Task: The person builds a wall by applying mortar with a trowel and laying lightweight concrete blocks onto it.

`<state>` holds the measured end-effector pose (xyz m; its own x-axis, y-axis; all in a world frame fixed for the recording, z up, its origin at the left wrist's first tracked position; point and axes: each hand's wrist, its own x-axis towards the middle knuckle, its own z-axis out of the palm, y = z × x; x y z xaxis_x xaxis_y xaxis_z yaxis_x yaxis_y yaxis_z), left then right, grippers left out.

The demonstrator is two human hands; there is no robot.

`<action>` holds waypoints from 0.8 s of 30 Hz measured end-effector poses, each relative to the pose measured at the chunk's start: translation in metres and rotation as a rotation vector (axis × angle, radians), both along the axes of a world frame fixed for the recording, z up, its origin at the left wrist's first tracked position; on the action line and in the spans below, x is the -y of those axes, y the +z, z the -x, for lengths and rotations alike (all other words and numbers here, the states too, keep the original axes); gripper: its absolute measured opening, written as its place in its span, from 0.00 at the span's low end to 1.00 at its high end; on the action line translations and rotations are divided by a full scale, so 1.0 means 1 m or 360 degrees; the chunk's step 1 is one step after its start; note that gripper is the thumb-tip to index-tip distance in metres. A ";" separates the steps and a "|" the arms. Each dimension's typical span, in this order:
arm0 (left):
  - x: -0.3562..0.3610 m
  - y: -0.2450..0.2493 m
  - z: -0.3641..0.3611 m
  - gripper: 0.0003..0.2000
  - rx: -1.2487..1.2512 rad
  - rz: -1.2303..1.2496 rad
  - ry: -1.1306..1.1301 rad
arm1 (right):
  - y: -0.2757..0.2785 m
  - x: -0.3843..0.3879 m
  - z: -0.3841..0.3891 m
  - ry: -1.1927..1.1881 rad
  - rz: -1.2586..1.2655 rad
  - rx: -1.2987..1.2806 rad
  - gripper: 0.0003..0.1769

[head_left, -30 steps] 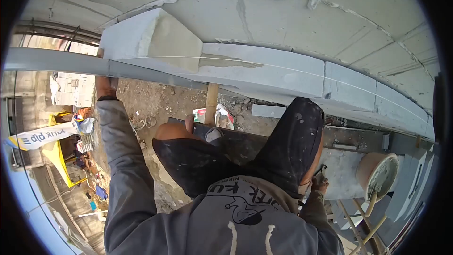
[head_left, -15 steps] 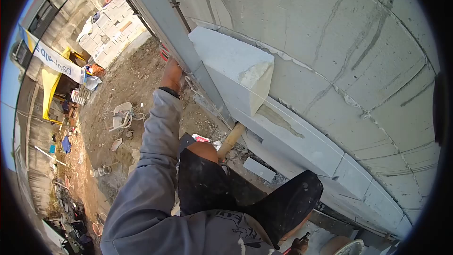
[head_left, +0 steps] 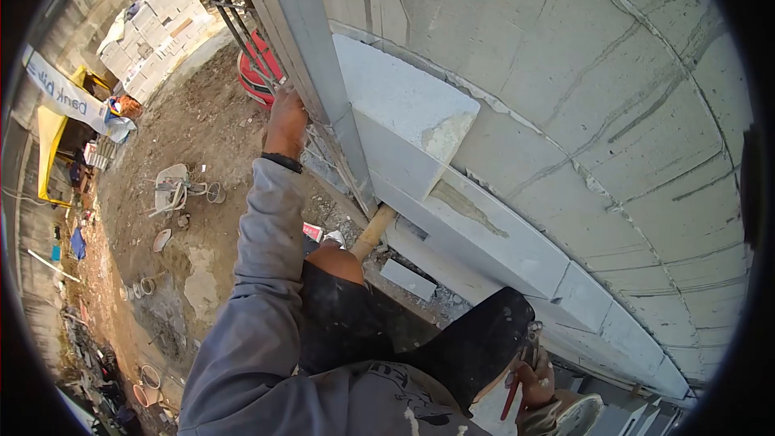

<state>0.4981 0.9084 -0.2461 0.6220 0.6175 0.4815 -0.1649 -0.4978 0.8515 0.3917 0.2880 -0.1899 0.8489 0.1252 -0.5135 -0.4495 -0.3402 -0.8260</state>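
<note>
My left hand (head_left: pixel 286 123) is closed on thin steel bars (head_left: pixel 321 152) beside the grey column (head_left: pixel 316 48), its fingers partly hidden. In my right hand (head_left: pixel 535 383), low in the view, is a pair of pincers (head_left: pixel 530 347) with a red handle, jaws upward, near my right knee. A pale block (head_left: pixel 404 97) with a chipped end lies on the top course of the block wall (head_left: pixel 517 254), against the grey concrete wall (head_left: pixel 517 40).
A bamboo pole (head_left: pixel 374 232) and a loose block piece (head_left: pixel 408 279) lie below the wall. A round bucket (head_left: pixel 580 417) is at the lower right. Down on the dirt ground stand a wheelbarrow (head_left: pixel 171 188), a red object (head_left: pixel 257 73) and stacked blocks (head_left: pixel 157 28).
My right hand has risen from the bottom edge with the pincers, which now show more fully. My left hand remains by the column. The view has shifted, and more of the red object shows.
</note>
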 end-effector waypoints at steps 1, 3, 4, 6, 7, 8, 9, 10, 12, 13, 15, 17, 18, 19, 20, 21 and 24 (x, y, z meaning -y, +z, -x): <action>-0.001 0.000 0.001 0.17 0.0024 -0.0114 -0.0014 | 0.020 -0.017 -0.012 0.0212 -0.0016 -0.0017 0.16; 0.007 0.013 0.004 0.17 0.0005 -0.0099 -0.0059 | 0.062 -0.056 -0.027 0.0456 -0.0027 -0.0035 0.17; 0.018 0.024 0.007 0.17 -0.0027 -0.0081 -0.0122 | 0.086 -0.077 -0.029 0.0443 -0.0279 -0.0039 0.18; 0.046 0.051 0.014 0.17 -0.0140 -0.0121 0.0097 | 0.092 -0.088 -0.033 0.0449 -0.0536 -0.0028 0.18; 0.048 0.054 0.015 0.18 -0.0146 -0.0383 0.0159 | 0.084 -0.089 -0.038 0.0711 -0.0411 -0.0192 0.18; 0.050 0.055 0.019 0.18 -0.0164 -0.0635 0.0224 | 0.084 -0.094 -0.042 0.0970 -0.0270 -0.0364 0.17; 0.052 0.057 0.020 0.19 -0.0128 -0.0660 0.0214 | 0.094 -0.099 -0.045 0.1034 -0.0017 -0.0350 0.15; 0.054 0.060 0.021 0.19 -0.0121 -0.0656 0.0221 | 0.108 -0.107 -0.051 0.1039 -0.0011 -0.0342 0.15; 0.055 0.065 0.019 0.19 -0.0120 -0.0246 -0.0039 | 0.133 -0.119 -0.061 0.1133 0.0182 0.0053 0.15; 0.056 0.064 0.020 0.19 -0.0117 -0.0234 -0.0041 | 0.152 -0.129 -0.064 0.1078 0.0155 0.0223 0.20; 0.054 0.062 0.020 0.18 -0.0188 -0.0555 0.0110 | 0.156 -0.129 -0.082 0.0933 -0.0120 0.0581 0.27; 0.053 0.059 0.020 0.18 -0.0158 -0.0517 0.0076 | 0.190 -0.161 -0.103 0.1054 0.0104 0.0833 0.19; 0.052 0.059 0.019 0.18 -0.0123 -0.0483 0.0050 | 0.201 -0.179 -0.113 0.1148 0.0298 0.0950 0.19; 0.051 0.061 0.017 0.18 -0.0114 -0.0484 0.0049 | 0.210 -0.196 -0.123 0.1242 0.0493 0.1070 0.18; 0.051 0.062 0.016 0.18 -0.0094 -0.0351 0.0001 | 0.201 -0.203 -0.141 0.1355 0.0558 0.1301 0.18; 0.051 0.061 0.017 0.19 -0.0081 -0.0213 -0.0045 | 0.191 -0.209 -0.157 0.1471 0.0621 0.1526 0.17; 0.063 0.077 0.016 0.14 -0.0143 0.0238 -0.0025 | 0.194 -0.241 -0.167 0.1490 0.0593 0.1375 0.16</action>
